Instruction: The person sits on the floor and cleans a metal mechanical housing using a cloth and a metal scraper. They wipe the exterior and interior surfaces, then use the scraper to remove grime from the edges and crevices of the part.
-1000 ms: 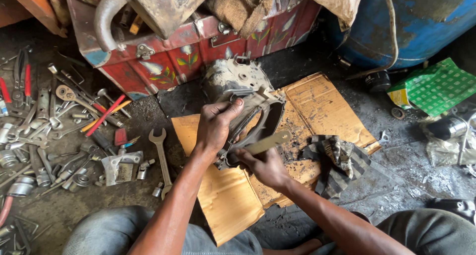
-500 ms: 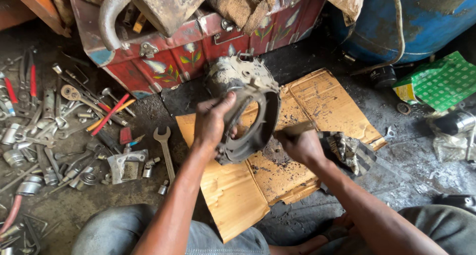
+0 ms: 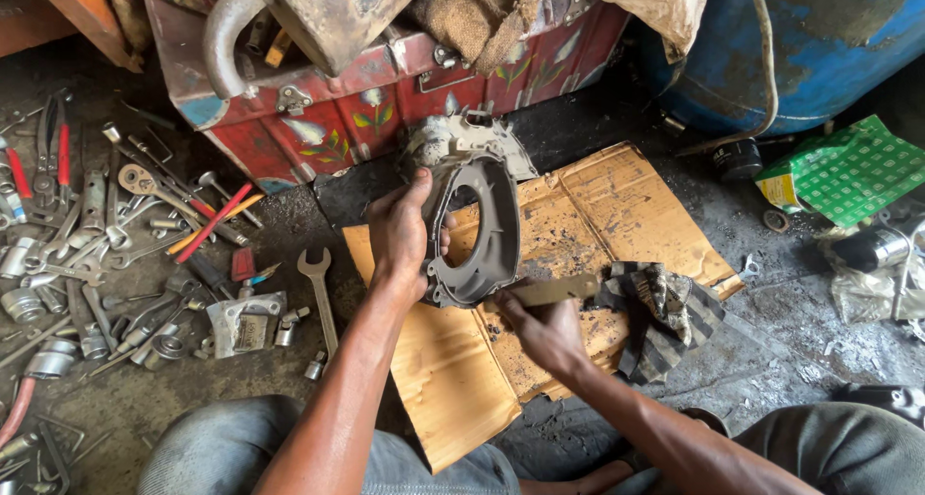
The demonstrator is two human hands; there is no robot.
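Note:
My left hand (image 3: 400, 237) grips the left rim of a dirty grey metal engine cover (image 3: 477, 211), which stands tilted on edge with its ring-shaped opening facing me. My right hand (image 3: 540, 329) holds a flat metal scraper (image 3: 551, 291) whose blade lies against the cover's lower right edge. Both rest over a greasy sheet of brown cardboard (image 3: 617, 206) strewn with dark scrapings. A striped, soiled rag (image 3: 665, 307) lies on the cardboard just right of my right hand.
Spanners, pliers and sockets (image 3: 106, 235) litter the floor at left, with an open-ended spanner (image 3: 320, 293) near the cardboard. A red painted metal trunk (image 3: 385, 91) stands behind, a blue drum (image 3: 819, 42) at back right, a green box (image 3: 848, 168) at right. My knees are at the bottom.
The cover has been turned so its opening faces me more squarely. My right hand moved from the right side down to below the cover, bringing the scraper against its lower edge.

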